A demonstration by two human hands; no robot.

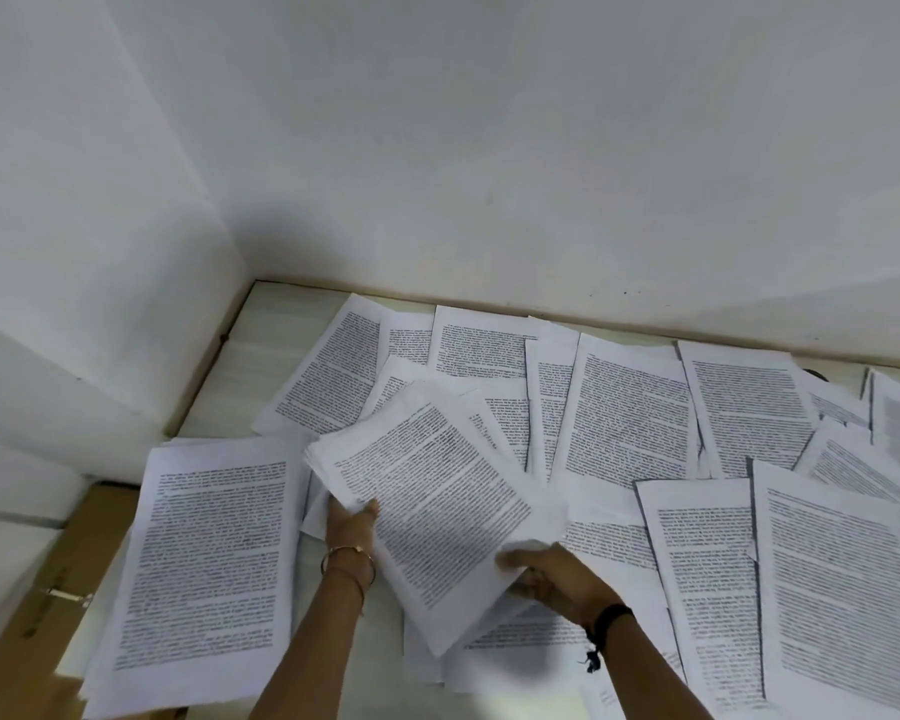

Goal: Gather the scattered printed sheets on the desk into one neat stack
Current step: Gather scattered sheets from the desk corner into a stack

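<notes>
Left hand [352,522], right hand [552,579] grip sheaf [437,491] — sheets [630,407] cover desk [261,345].

Soft, cool, even light; faint shadow in the wall corner [232,283]. Edges bend with wide-angle distortion; print on the sheets [437,506] smears (right hand [552,574] blurred too).

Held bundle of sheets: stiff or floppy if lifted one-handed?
Probably floppy: the bundle is thin paper, gripped by left hand and right hand at two edges. Likely slippery: its upper-left edges already look fanned.
</notes>
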